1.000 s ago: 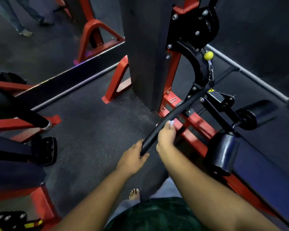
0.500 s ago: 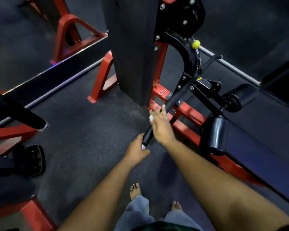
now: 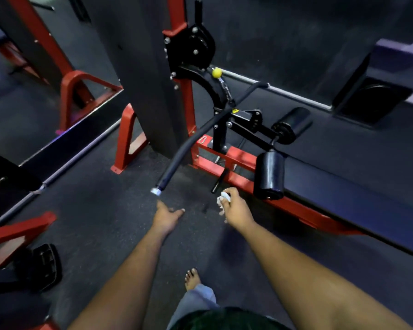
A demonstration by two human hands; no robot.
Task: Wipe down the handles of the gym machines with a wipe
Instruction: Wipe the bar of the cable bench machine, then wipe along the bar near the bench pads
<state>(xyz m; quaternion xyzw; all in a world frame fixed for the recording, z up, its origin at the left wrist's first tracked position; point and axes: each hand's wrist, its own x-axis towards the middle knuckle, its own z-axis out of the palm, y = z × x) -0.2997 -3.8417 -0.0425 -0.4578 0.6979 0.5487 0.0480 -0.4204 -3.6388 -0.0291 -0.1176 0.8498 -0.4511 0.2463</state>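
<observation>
My left hand hangs open just below the bar handle, touching nothing; my right hand pinches the wipe. I'd steady the bar's end first, then wrap the wipe fully around.

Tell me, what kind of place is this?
It looks like a gym. A red-framed cable machine stands on dark rubber flooring, with a long black pull bar hanging from it and round black roller pads beside a padded bench.
</observation>
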